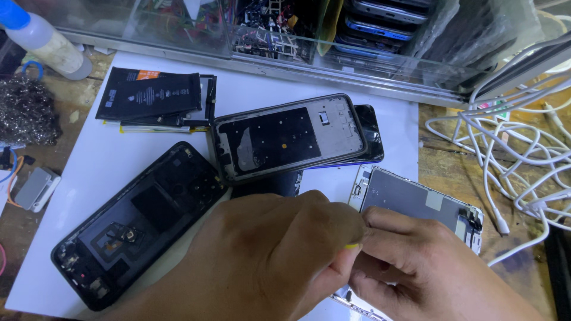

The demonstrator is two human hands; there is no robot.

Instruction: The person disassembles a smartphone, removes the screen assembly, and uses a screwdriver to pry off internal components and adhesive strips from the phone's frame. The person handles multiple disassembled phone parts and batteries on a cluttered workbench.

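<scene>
Silver phone frame (pixel 410 199), shown with its inner metal plate upward, is seen at the lower right of the white work mat (pixel 89 172), partly covered by both hands. The left hand (pixel 262 261) is laid across the near end of the frame, its thumb and forefinger pressed together on a small yellow object (pixel 353 245), of which only the tip is visible; what the object is cannot be told. The right hand (pixel 416 267) is rested on the frame just beside the left, its fingers curled and closed against the left fingertips; whether anything is gripped in it cannot be told.

Further parts are laid out on the mat. A black phone housing (pixel 134 223), opened and set diagonally, is placed to the left of the hands. A dark-rimmed middle frame (pixel 288 139) is stacked on a black phone (pixel 372 134) above the hands. A black flat battery (pixel 148 92) is set on thin parts at the upper left. White cables (pixel 517 148) are tangled on the wooden bench at the right, and a white bottle with a blue cap (pixel 41 38) is lying at the upper left. Clear storage trays (pixel 285 30) are ranged along the far edge.
</scene>
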